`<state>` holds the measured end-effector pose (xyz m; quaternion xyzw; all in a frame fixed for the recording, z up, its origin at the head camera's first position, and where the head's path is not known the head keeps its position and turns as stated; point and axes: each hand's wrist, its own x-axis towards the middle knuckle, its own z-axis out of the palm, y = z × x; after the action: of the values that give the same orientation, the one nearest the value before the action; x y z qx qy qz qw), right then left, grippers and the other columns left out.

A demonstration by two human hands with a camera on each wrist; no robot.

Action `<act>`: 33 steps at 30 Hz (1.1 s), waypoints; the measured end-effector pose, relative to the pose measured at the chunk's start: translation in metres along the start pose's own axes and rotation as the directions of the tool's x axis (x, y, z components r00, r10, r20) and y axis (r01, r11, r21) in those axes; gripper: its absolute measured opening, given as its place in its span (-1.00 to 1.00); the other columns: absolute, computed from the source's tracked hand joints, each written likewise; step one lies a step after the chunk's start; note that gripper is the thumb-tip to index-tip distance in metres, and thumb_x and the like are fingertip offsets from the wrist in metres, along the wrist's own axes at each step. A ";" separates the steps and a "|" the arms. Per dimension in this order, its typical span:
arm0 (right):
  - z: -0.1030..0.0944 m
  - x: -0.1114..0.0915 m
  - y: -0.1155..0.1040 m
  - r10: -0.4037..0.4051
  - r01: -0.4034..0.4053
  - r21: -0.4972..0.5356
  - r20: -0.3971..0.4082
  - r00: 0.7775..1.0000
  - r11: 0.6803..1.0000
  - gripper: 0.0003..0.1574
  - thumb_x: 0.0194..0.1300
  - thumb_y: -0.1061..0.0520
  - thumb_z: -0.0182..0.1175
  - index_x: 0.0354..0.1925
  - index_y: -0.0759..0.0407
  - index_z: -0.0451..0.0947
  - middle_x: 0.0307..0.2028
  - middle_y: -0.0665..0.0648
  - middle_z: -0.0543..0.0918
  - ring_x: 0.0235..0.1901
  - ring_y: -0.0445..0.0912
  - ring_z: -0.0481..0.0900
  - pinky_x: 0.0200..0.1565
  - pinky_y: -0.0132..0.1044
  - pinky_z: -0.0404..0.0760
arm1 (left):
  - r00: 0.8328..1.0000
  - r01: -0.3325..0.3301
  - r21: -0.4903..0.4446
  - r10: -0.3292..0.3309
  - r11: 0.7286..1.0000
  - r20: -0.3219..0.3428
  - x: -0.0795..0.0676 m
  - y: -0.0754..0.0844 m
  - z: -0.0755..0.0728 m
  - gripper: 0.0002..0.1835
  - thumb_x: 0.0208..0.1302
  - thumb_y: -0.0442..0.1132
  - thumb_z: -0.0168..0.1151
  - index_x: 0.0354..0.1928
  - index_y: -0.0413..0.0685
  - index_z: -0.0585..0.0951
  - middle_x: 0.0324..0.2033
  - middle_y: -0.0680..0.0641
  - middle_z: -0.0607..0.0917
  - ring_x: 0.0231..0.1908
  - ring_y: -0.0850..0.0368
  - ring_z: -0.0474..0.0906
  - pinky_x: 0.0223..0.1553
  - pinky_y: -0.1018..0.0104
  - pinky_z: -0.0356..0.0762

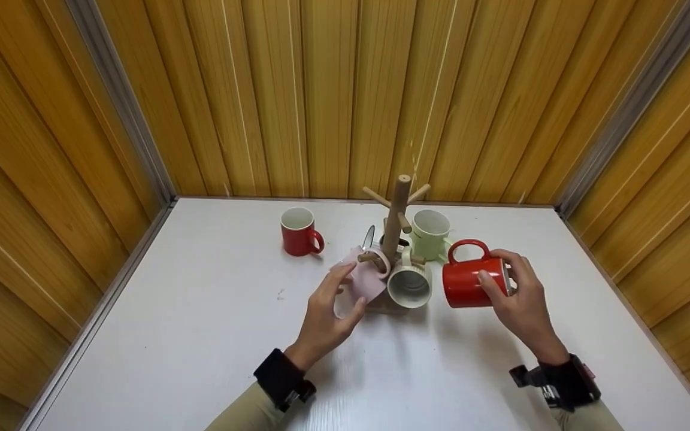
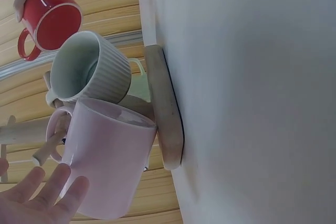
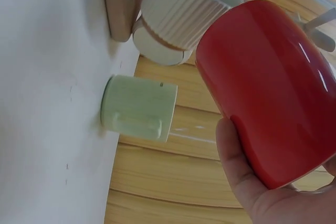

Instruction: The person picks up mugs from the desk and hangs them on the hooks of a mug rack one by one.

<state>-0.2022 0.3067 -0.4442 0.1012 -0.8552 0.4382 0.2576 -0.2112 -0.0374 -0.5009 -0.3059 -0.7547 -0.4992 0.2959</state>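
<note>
My right hand (image 1: 524,305) grips a red mug (image 1: 468,284) near its rim, thumb in front. The mug lies sideways in the air right of the wooden mug rack (image 1: 396,218), handle up. My left hand (image 1: 327,314) is at the rack's left, fingers spread beside a pink mug (image 2: 113,161). That mug hangs tilted by its handle on a lower peg. Whether the fingertips touch it, I cannot tell. Beside it a ribbed white mug (image 1: 409,287) hangs with its mouth facing me. Another pale mug (image 3: 157,45) hangs behind, partly hidden.
A second red mug (image 1: 297,236) stands upright at the back left of the white table (image 1: 201,335). Behind the rack, to the right, stands a light green mug (image 1: 429,239). Upper pegs (image 1: 376,196) stick out bare. Wood-patterned walls (image 1: 327,102) enclose the table.
</note>
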 end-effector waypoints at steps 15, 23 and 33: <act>0.022 -0.009 -0.030 0.031 -0.032 0.065 0.014 0.999 0.997 -0.44 0.36 0.28 0.27 0.29 0.20 0.43 0.08 0.14 0.57 -0.14 -0.10 0.54 -0.32 -0.44 0.62 | 0.999 -0.018 -0.033 0.019 0.999 0.035 0.004 0.008 0.008 -0.32 0.30 -0.24 0.38 0.42 -0.20 0.39 0.26 -0.25 0.55 0.06 -0.15 0.64 0.02 0.03 0.68; 0.037 -0.013 -0.029 -0.021 0.015 0.155 0.041 0.999 0.988 -0.46 0.39 0.20 0.26 0.30 0.11 0.44 0.07 0.06 0.61 -0.14 -0.04 0.58 -0.28 -0.36 0.67 | 0.994 0.025 -0.051 -0.020 0.998 0.106 0.005 0.016 0.014 -0.27 0.31 -0.17 0.37 0.47 -0.17 0.34 0.34 -0.23 0.49 0.10 -0.14 0.64 0.08 0.04 0.65; 0.057 -0.018 -0.042 -0.015 -0.010 0.270 0.090 0.996 0.963 -0.46 0.40 0.17 0.23 0.30 0.15 0.41 0.08 0.11 0.60 -0.08 0.06 0.60 -0.20 -0.26 0.73 | 0.988 0.076 -0.200 -0.047 0.977 0.146 0.007 0.025 0.022 -0.25 0.33 -0.13 0.38 0.46 -0.22 0.31 0.26 -0.31 0.52 0.10 -0.23 0.65 0.06 -0.02 0.66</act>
<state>-0.1904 0.2351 -0.4524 0.1562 -0.7980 0.5456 0.2027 -0.1996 -0.0073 -0.4884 -0.3458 -0.7273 -0.5605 0.1934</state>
